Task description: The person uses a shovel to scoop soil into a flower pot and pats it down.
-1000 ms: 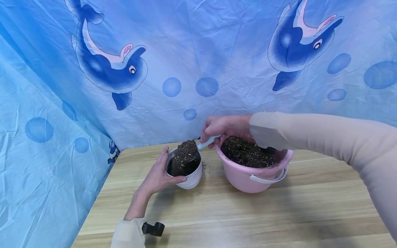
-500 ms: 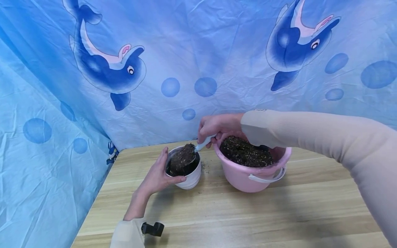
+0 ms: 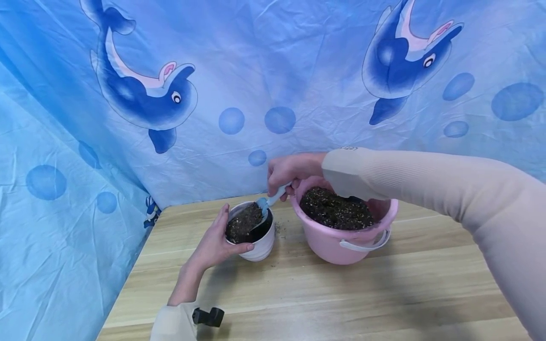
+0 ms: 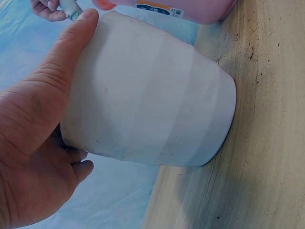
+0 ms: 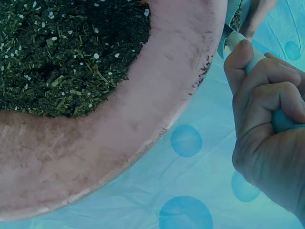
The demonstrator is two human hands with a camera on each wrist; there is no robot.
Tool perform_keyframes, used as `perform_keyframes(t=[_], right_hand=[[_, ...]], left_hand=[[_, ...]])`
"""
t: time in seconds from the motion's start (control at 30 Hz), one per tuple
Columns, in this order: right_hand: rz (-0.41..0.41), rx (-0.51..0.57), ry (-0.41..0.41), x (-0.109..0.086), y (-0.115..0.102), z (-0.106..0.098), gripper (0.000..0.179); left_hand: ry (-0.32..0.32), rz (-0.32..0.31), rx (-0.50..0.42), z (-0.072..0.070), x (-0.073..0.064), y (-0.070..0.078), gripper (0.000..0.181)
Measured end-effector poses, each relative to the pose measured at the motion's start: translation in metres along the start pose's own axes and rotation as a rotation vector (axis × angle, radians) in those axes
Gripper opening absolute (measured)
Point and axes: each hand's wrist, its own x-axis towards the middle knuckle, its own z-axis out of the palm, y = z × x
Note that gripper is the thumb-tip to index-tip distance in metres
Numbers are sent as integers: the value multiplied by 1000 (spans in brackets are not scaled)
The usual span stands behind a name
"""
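A white flowerpot (image 3: 261,247) with a ridged wall stands on the wooden table. My left hand (image 3: 213,244) grips its rim from the left, thumb along the near side and fingers round the far side, partly hidden in the left wrist view behind the pot wall. Above and right of the pot, my right hand (image 3: 290,171) holds a light blue garden trowel (image 3: 278,194) by the handle, fingers wrapped round it in the right wrist view. The trowel's blade tilts down into the pot's mouth, with dark soil (image 3: 244,225) heaped at it.
Just right of the pot stands a pink bucket (image 3: 337,247) of dark soil with white specks; its white handle (image 3: 367,247) hangs at the front. Soil crumbs lie on the table (image 3: 298,293) between them. A blue dolphin-print curtain (image 3: 239,57) rises behind.
My right hand has moved a little left and tipped the trowel, so its blade and soil sit lower in the flowerpot. My left hand keeps its hold on the pot.
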Motion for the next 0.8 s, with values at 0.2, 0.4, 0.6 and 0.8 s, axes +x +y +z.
perform_keyframes(t=[0.2, 0.4, 0.6, 0.8], right_hand=[[-51, -265, -22, 7, -11, -2, 4], [-52, -367, -52, 9, -23, 0, 14], [-38, -541, -19, 4, -37, 0, 10], [-42, -709, 22, -4, -50, -2, 11]], left_hand=[[-4, 8, -5, 1, 0, -1, 128], [-10, 6, -2, 1, 1, -1, 128], [-7, 5, -8, 2, 1, -1, 128], [1, 6, -10, 2, 1, -1, 128]])
